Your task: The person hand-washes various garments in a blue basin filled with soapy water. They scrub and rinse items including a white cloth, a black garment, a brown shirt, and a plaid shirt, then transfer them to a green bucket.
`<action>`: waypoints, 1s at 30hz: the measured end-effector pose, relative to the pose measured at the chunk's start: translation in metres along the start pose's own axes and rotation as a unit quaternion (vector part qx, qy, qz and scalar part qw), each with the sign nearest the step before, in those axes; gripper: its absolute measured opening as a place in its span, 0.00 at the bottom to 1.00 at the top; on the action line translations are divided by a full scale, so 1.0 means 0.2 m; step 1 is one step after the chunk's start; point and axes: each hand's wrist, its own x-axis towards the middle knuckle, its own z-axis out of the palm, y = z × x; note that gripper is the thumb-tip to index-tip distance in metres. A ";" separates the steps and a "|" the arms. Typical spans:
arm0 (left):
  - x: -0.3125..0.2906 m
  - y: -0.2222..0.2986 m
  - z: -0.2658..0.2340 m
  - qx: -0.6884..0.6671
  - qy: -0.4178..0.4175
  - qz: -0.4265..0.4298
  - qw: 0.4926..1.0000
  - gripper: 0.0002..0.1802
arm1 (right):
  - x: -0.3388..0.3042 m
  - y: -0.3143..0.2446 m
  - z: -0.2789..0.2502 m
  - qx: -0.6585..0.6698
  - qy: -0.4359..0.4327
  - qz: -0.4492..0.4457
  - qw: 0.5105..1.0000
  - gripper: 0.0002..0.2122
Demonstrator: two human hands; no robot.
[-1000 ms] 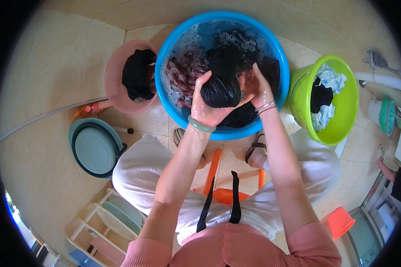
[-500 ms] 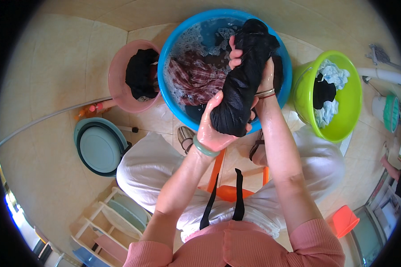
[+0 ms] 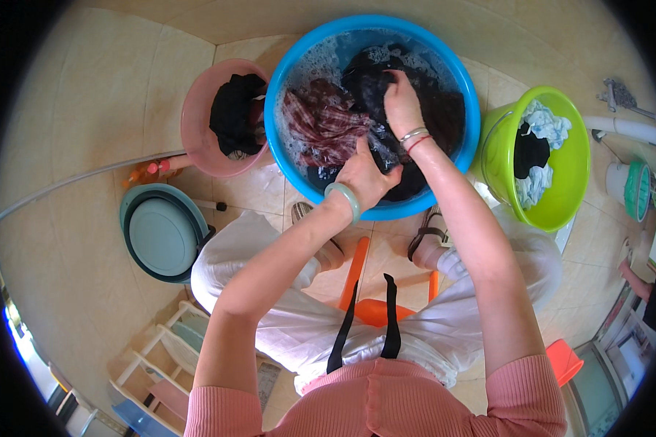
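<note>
We grip the black garment (image 3: 386, 109) with both hands in the soapy blue basin (image 3: 291, 156): our left hand (image 3: 364, 175) clenches it near the basin's near rim, our right hand (image 3: 401, 105) seemingly pinches it at the middle, beside a maroon plaid cloth (image 3: 324, 127).

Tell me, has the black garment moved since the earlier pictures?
Yes. The black garment went down from above the blue basin rim into the soapy water; both hands now press it there.
</note>
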 end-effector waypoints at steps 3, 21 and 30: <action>0.05 -0.05 0.07 0.039 0.002 -0.008 0.999 0.52 | -0.02 0.03 0.05 -0.067 0.005 0.048 0.997 0.15; -0.10 0.14 -0.06 -0.847 -0.419 -0.020 0.326 0.33 | -0.15 0.15 -0.16 0.659 -0.208 0.153 0.706 0.38; -0.08 0.07 -0.06 -0.823 -0.389 -0.043 0.411 0.34 | -0.03 -0.06 -0.28 0.690 -0.285 0.098 0.658 0.19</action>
